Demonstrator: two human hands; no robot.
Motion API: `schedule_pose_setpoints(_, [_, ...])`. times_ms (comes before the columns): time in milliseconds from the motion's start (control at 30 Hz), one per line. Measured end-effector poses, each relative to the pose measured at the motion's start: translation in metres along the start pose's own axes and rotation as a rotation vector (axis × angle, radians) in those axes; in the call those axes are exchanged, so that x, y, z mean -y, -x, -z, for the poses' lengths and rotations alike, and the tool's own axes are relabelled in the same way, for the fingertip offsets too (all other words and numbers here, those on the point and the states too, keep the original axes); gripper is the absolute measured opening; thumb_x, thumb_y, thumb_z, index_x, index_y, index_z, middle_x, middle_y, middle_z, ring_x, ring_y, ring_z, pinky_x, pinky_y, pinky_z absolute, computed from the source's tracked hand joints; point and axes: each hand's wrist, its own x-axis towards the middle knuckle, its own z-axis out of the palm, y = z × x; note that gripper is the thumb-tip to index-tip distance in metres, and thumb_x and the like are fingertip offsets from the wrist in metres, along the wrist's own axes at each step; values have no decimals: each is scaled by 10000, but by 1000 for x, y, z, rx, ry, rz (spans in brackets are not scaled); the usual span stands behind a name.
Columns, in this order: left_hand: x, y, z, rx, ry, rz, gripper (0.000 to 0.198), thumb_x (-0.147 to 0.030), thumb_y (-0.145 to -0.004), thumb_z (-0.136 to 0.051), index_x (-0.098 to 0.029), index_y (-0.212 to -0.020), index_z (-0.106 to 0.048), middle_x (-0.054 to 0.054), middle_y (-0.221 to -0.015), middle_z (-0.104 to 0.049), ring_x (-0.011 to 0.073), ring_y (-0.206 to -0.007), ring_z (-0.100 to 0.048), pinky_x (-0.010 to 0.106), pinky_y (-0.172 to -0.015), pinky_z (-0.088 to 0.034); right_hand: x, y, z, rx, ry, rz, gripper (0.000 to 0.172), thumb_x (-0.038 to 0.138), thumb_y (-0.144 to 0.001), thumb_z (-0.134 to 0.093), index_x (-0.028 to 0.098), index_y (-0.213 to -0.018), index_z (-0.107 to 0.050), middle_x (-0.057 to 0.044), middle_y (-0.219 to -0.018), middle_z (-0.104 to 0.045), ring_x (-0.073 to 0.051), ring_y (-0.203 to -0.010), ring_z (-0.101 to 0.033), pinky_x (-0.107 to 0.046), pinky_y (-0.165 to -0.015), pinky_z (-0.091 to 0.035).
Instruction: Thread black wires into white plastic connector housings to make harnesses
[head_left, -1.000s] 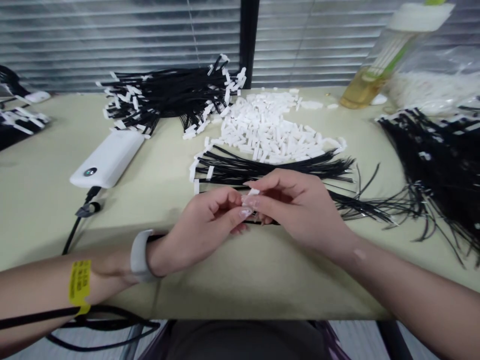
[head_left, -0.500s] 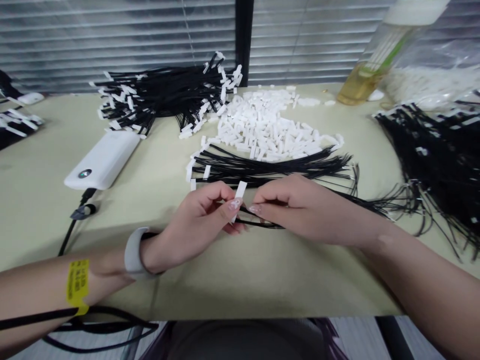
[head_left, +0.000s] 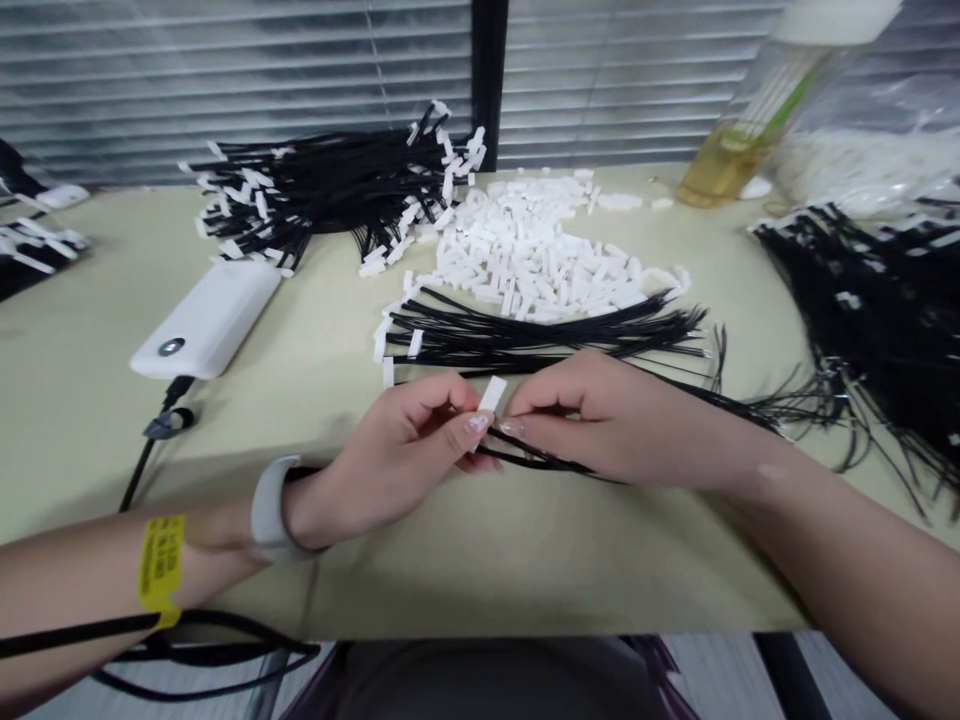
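Now, the scene, placed from the white plug:
White plug (head_left: 493, 393): small and oblong, tilted a little, pinched at its lower end and standing up above the fingertips at the middle of the desk.
Left hand (head_left: 405, 455): just left of the plug, thumb and forefinger closed on its lower end, the other fingers curled under.
Right hand (head_left: 600, 420): just right of the plug, thumb and forefinger pinched together at the plug's base, closed on the thin black wires (head_left: 547, 462).
Thin black wires: start at the plug's base and trail right and downward beneath the right hand, lying on the desk.
Desk (head_left: 465, 560): pale green top under everything, its bare part nearer the person than the plug.
Flat wire bundle (head_left: 540, 335): just beyond the plug, laid sideways, with white ends at its left.
Loose white plugs (head_left: 540, 255): a heap farther back than that bundle.
Finished wire pile (head_left: 330, 190): well back and left of the plug, black wires with white ends.
Power bank (head_left: 206, 320): white, well to the plug's left, a black cable leaving its near end.
Tangled wire heap (head_left: 885, 320): far right of the plug.
Bottle (head_left: 757, 110): back right, holding yellowish liquid.
Watch band (head_left: 266, 505): grey, on the left wrist, with a yellow wristband (head_left: 159, 565) further up the arm.
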Motion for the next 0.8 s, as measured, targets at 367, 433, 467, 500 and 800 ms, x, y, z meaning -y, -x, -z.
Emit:
schedule_pose_setpoints(367, [0,-1,-1,-17,12,-6,139,-279,-812,-520,-160,-742,-513,-21,-747,-552,93,-649,-622,215,-633,-539,0,1,0,-75,146,85,207,184,-824,-415,171,-727,-598,33,-605,-549,-63,-543,-437,-210,-532,-306])
schedule_pose_setpoints(433, [0,-2,-1,-21,13,6,144,-283,-813,-520,-160,-738,-509,-25,-742,-549,90,-645,-623,207,-625,-537,1,0,-1,-114,218,116,203,163,-813,-420,174,-726,-603,25,-621,-550,-69,-563,-447,-217,-554,-312])
schedule_pose_setpoints(467, [-1,-2,-1,-25,17,10,149,-286,-814,-520,-161,-735,-504,-30,-731,-544,87,-640,-624,198,-615,-532,1,0,-1,-141,264,130,197,158,-803,-430,175,-716,-606,18,-630,-548,-74,-578,-452,-222,-562,-313])
schedule_pose_setpoints(500, [-1,-2,-1,-32,21,15,153,-288,-815,-519,-162,-732,-499,-35,-718,-537,84,-633,-625,188,-604,-527,0,0,-1,-168,319,138,188,156,-790,-445,175,-699,-608,9,-638,-544,-81,-590,-455,-228,-564,-312])
schedule_pose_setpoints(800, [-2,-5,-2,-87,120,59,187,-321,-824,-510,-163,-732,-473,-41,-685,-541,81,-579,-625,180,-558,-508,-17,6,20,-1048,322,-21,173,172,-770,-509,152,-833,-669,-34,-624,-571,-114,-561,-505,-286,-561,-359])
